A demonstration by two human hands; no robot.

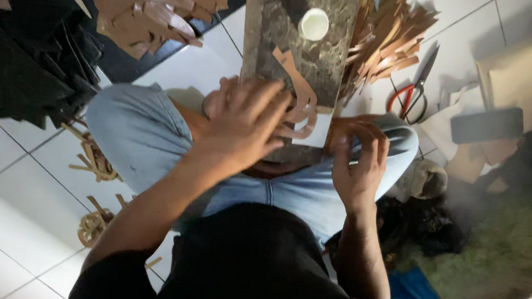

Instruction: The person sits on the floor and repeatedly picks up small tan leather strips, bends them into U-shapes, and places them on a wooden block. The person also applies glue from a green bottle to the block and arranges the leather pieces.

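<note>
Pressing down with my left hand (242, 123), I am spreading its fingers (270, 106) wide and flat over a curved tan leather strip (297, 89) that is lying on the dark marbled stone slab (281, 23). The slab is resting across my knees, running away from me toward the far side. My right hand (359, 161) is sitting just right of the slab's near end, its fingers (368, 136) curled narrow against the edge of a small white piece (315, 132) that is lying under the strip's near end; whether they are actually pinching it I cannot tell.

A small round white cup (314, 24) is standing farther along the slab, apart from the strip. Just right of the slab, a bundle of long brown strips (388, 36) is fanning out on the white tiled floor (0, 164). Red-handled scissors (414, 86) are lying beyond that bundle to the right. At far left, a heap of brown cut pieces (156, 1) is sitting beside a pile of black material (12, 64). Near my left knee, a few woven tan scraps (91, 226) are lying on the tiles.
</note>
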